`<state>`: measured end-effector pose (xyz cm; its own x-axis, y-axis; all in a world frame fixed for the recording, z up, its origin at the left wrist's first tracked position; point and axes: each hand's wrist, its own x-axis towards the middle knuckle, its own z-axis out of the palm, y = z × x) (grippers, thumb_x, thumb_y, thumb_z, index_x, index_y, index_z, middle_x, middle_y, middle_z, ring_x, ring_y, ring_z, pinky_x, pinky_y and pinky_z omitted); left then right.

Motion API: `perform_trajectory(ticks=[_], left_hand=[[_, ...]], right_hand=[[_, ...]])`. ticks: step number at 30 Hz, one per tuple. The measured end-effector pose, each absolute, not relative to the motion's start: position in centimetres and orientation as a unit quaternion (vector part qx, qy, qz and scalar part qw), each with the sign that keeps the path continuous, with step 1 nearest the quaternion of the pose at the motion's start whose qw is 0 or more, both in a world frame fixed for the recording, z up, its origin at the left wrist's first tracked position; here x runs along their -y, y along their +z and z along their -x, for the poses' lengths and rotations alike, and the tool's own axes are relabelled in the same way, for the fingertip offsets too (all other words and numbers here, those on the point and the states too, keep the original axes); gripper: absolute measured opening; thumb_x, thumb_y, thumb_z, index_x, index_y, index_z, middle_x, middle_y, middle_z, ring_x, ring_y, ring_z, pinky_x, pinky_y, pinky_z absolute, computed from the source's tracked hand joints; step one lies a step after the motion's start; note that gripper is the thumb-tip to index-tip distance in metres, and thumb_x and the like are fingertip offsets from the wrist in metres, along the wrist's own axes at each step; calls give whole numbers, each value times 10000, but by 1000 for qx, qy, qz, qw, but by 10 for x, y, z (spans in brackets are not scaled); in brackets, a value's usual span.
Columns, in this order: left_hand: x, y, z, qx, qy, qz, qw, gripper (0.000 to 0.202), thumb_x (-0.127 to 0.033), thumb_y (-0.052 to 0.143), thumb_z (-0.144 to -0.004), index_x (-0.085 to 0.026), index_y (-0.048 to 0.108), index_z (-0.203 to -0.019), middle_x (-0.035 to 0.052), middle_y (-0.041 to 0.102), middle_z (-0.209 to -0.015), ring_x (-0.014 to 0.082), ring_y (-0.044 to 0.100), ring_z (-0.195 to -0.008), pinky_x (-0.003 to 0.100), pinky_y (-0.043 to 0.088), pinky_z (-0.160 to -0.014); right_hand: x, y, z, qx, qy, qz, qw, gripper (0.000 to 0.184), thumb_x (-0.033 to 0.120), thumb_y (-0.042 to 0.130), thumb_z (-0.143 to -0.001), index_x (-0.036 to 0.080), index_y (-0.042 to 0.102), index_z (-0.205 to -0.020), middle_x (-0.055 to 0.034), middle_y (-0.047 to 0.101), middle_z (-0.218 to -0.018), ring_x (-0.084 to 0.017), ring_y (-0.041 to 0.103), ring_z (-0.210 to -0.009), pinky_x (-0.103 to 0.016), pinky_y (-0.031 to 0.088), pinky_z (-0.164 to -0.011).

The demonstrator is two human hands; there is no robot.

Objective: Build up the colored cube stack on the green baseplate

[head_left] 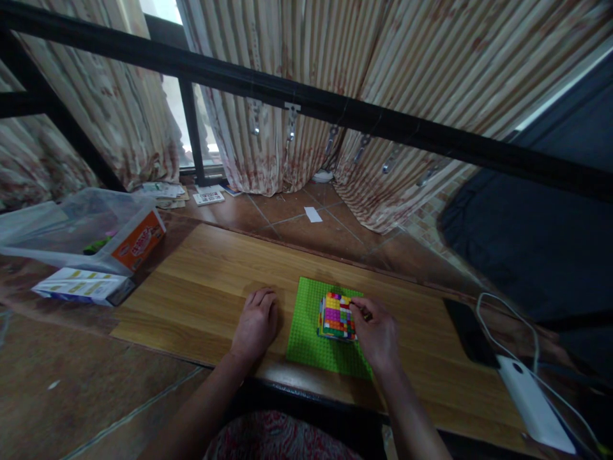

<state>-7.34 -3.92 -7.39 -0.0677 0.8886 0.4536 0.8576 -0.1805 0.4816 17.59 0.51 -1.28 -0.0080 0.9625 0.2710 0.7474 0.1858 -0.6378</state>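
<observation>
A bright green studded baseplate (306, 345) lies on the wooden board. On it stands a squarish block built of toy bricks (335, 316), its top patched in yellow, magenta, orange, red, green and other colours. My right hand (378, 332) is at the block's right side, thumb and forefinger pinched together at its upper right edge. Whatever lies between those fingertips is too small to make out. To the left of the baseplate, my left hand (257, 322) rests on the wood with its fingers loosely bent, holding nothing.
A clear plastic bin (96, 220) with an orange label stands at the left, beside a white box (81, 285). At the board's right end lie a black phone-like slab (469, 332), a white power strip (534, 402) and a cable. A dark rail (306, 105) crosses beyond, before curtains.
</observation>
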Motion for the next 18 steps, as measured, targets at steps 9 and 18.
perform_trajectory(ticks=[9,18], left_hand=[[39,-77,74,-642,354,-680,18,164,-152,458,-889,-176,590,-983,101,642,-1102,242,564,-1085,422,484,-958],[39,-73,75,-636,358,-683,20,153,-168,448,-892,-189,588,-951,104,647,-1087,248,581,-1063,437,488,-940]], right_hand=[[5,-25,-175,757,34,573,314,343,338,415,-946,195,715,-1032,-102,643,-990,-231,583,-932,-381,478,-837],[10,-27,-178,739,59,574,348,313,357,435,-941,183,696,-938,-103,649,-1002,-225,590,-963,-383,471,-892]])
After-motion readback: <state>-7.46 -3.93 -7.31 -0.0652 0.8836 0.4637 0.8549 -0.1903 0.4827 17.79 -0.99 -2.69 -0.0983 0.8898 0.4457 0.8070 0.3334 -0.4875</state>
